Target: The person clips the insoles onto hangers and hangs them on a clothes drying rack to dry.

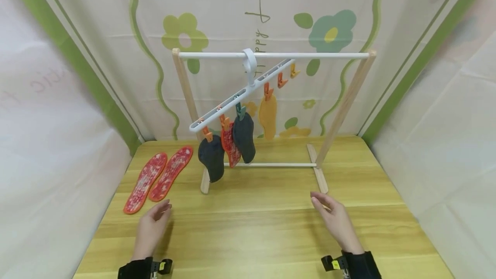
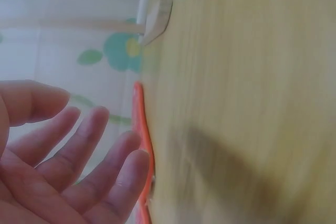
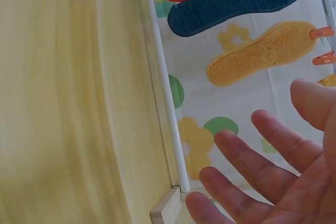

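Observation:
My left hand [image 1: 153, 226] hovers over the table's left side with loosely bent fingers and nothing in it. Just beyond lie two red-and-white insoles [image 1: 146, 182] with orange edges, side by side. At the right, my right hand [image 1: 335, 218] is held with relaxed, spread fingers [image 3: 252, 156], also holding nothing, near the rack's right foot. On a white clip hanger [image 1: 248, 89], clips hold a dark blue insole [image 1: 212, 158], a red patterned insole [image 1: 231, 145], a second dark blue insole [image 1: 244, 137] and a yellow insole [image 1: 268, 116]. Two clips [image 1: 281, 81] at the far end hold nothing.
A rack with wooden legs [image 1: 348, 98] and a white top bar [image 1: 310, 55] carries the hanger by its hook [image 1: 249, 61]. The wooden table [image 1: 248, 236] meets a flower-printed cloth [image 1: 224, 20] at the back, with cloth walls on both sides.

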Tool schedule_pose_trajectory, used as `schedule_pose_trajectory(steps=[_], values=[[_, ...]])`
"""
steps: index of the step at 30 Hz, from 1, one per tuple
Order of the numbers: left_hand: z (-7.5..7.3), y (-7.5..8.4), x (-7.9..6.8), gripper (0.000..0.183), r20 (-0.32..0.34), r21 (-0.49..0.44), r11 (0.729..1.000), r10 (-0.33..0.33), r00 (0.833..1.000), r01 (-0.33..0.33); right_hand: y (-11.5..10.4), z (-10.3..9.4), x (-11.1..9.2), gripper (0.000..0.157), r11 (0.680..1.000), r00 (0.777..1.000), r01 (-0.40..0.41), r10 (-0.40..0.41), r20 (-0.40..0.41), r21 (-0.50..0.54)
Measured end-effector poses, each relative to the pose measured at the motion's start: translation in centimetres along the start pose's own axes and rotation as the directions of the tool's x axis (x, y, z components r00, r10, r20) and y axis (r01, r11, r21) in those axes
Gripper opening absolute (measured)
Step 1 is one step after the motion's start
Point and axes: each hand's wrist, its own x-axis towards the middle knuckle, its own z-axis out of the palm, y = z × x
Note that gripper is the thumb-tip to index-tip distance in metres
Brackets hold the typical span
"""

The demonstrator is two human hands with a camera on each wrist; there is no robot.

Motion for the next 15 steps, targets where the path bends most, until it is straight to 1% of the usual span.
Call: schedule_pose_trajectory(steps=[3,9,12,14,15], values=[[-0.3,-0.1,0.2,0.042,-0.004,0.005,1.0,-0.003,1.0,0.003,0.1,0.2,-0.7,0.051,1.0,1.0,-0.016,0.016,0.003,-0.015],[-1.1,-0.3,0.9,0.045,-0.005,0.017,1.0,-0.004,1.0,0.004,0.4,0.4,-1.8,0.048,0.999,1.0,-0.007,0.008,0.027,-0.032],[-1.6,-0.4,1.6,0.045,-0.007,0.03,0.999,0.015,1.0,-0.015,0.6,0.5,-2.3,0.047,0.999,0.999,-0.015,0.016,0.028,-0.043],[-2.0,-0.5,2.4,0.045,-0.007,0.039,0.998,0.043,0.999,-0.043,0.7,0.6,-2.7,0.046,0.998,0.999,-0.022,0.024,0.031,-0.052],[-2.2,-0.6,2.9,0.045,-0.007,0.048,0.998,0.046,0.999,-0.046,0.8,0.6,-2.8,0.045,0.998,0.999,-0.021,0.023,0.032,-0.055]])
